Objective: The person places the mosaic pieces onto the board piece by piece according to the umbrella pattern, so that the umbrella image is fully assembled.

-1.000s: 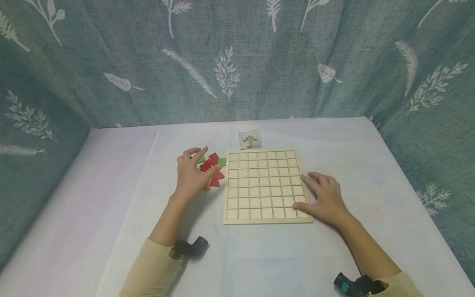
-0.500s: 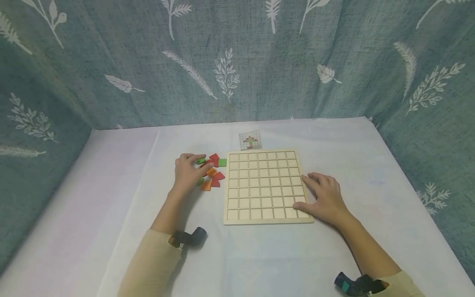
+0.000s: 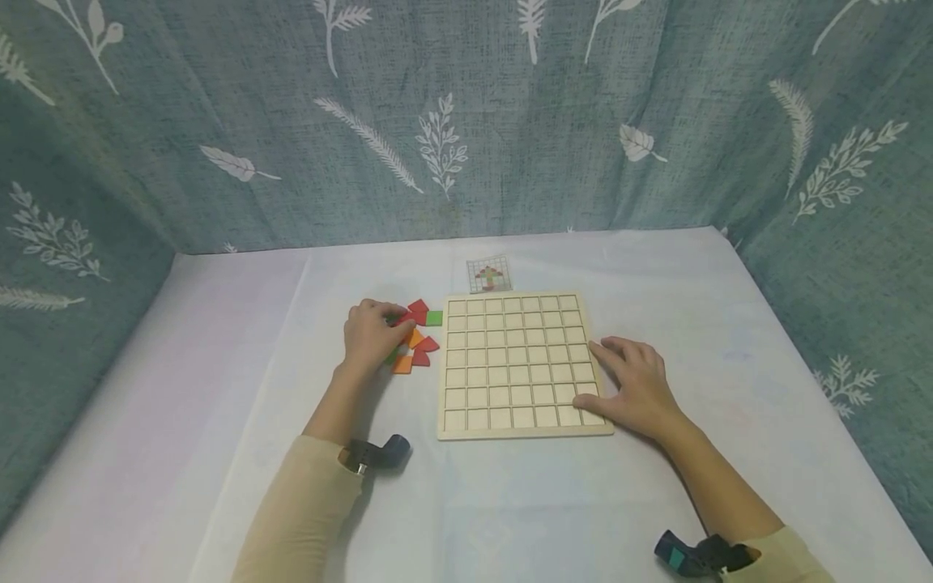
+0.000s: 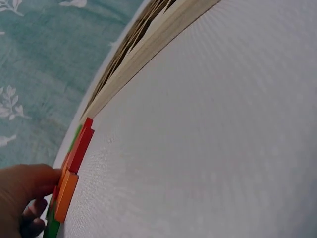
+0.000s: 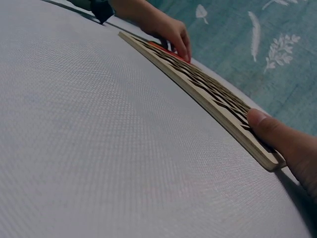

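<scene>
In the head view, my left hand point(image 3: 368, 334) is over a small heap of coloured wooden tiles left of the board. Its thumb and fingers bend toward each other among red tiles point(image 3: 420, 317) and a green one; whether they pinch one is hidden. The left wrist view shows the thumb by an orange tile point(image 4: 66, 197) and a red tile point(image 4: 80, 151). A pale wooden grid board point(image 3: 521, 364) lies flat, its squares bare. My right hand point(image 3: 636, 389) rests at the board's right edge, the thumb point(image 5: 267, 129) on its top and the fingers along its side.
Behind the board lies a small pattern card point(image 3: 489, 274) with a red and green figure on a grid. A white cloth point(image 3: 525, 502) covers the table. A teal leaf-print curtain point(image 3: 510, 162) stands behind and at both sides.
My left hand has come down onto the tiles, and its thumb and fingers have drawn closer together. The right hand and the board have stayed in place.
</scene>
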{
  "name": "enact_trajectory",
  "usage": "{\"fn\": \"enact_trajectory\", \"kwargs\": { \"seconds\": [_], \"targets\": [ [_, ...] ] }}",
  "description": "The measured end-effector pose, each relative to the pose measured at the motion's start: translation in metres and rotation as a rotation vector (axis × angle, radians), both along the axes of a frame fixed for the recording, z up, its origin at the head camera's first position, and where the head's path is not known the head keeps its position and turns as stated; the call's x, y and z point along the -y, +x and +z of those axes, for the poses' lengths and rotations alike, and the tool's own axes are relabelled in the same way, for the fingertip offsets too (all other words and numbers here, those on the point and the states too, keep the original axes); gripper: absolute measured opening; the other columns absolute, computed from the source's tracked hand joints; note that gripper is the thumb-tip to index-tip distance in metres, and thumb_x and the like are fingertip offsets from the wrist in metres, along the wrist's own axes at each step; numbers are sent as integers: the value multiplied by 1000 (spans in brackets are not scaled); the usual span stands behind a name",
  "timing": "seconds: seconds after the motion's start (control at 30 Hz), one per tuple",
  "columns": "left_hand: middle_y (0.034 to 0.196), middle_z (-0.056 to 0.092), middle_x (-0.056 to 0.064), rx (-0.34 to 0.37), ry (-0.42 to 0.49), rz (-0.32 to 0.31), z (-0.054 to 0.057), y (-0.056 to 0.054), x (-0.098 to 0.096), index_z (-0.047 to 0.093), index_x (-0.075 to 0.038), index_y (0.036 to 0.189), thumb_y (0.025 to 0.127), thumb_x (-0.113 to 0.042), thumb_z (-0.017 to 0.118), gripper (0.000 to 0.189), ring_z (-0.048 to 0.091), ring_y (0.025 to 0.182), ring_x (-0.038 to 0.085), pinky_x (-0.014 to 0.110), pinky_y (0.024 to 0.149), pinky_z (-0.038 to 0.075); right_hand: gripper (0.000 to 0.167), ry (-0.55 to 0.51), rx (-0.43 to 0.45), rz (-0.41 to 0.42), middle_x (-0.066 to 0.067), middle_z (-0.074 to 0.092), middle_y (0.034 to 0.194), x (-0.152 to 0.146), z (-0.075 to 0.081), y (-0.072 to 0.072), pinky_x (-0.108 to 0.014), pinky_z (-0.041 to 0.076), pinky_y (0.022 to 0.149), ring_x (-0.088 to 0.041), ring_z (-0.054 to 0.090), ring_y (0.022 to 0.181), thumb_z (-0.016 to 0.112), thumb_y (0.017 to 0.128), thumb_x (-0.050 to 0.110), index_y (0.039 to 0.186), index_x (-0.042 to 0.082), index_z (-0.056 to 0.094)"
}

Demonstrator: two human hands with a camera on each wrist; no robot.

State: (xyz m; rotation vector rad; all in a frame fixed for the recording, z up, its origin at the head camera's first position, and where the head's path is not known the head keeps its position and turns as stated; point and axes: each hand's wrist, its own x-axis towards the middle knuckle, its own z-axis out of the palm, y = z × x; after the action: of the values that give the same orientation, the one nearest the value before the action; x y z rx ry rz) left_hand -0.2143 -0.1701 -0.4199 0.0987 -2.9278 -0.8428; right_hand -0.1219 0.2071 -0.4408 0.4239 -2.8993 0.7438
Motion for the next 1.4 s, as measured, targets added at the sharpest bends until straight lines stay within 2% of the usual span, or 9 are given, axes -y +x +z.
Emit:
{"fn": "enact_trajectory", "kwargs": {
  "seconds": [0.33, 0.5, 0.6, 0.8, 0.97, 1.2, 1.4],
  "targets": [
    [107, 55, 13, -128, -60, -50, -7, 1, 1, 70, -5, 106, 86, -27, 66, 30, 45, 104, 30, 45, 90, 36, 87, 10, -7, 6, -20, 41, 136, 0, 0, -1, -60, 17, 103, -41, 32, 123, 76, 69, 52, 137, 5, 48],
    [108, 55, 14, -174, -38, -80, -3, 1, -1, 68, -4, 106, 86, -28, 67, 31, 45, 106, 31, 46, 91, 37, 86, 15, -7, 7, -20, 41, 136, 0, 0, -1, -60, 18, 102, -41, 32, 123, 76, 70, 51, 137, 6, 47],
    [108, 55, 15, -199, -16, -124, 2, -1, -3, 68, -3, 105, 86, -27, 67, 30, 46, 106, 32, 47, 92, 36, 85, 14, -11, 9, -20, 42, 136, 0, 0, -1, -60, 18, 102, -41, 33, 123, 76, 70, 51, 137, 6, 48],
    [107, 59, 13, -188, 24, -199, 12, -5, -10, 68, -4, 105, 88, -26, 66, 28, 47, 102, 30, 43, 86, 39, 85, 20, -21, 13, -20, 42, 135, -1, 0, -1, -60, 19, 101, -41, 33, 122, 75, 70, 51, 136, 6, 48],
    [105, 63, 9, -180, 7, -246, 19, -9, -17, 67, -5, 107, 89, -26, 66, 28, 48, 95, 26, 40, 79, 42, 85, 28, -17, 12, -20, 42, 136, 0, 0, -1, -60, 20, 101, -41, 33, 121, 75, 70, 52, 137, 5, 48],
    [109, 63, 9, -149, -9, -316, 34, -14, -31, 68, -6, 107, 89, -26, 65, 27, 50, 103, 27, 41, 85, 44, 86, 28, -16, 11, -20, 42, 136, 1, 3, -1, -61, 20, 101, -41, 33, 122, 75, 70, 53, 136, 4, 48],
    [115, 62, 10, -127, -4, -390, 43, -17, -44, 69, -7, 110, 90, -24, 64, 27, 51, 101, 26, 40, 80, 47, 86, 28, -10, 10, -20, 42, 136, 1, 3, -1, -61, 19, 101, -41, 33, 122, 75, 70, 53, 136, 5, 48]
  ]
}}
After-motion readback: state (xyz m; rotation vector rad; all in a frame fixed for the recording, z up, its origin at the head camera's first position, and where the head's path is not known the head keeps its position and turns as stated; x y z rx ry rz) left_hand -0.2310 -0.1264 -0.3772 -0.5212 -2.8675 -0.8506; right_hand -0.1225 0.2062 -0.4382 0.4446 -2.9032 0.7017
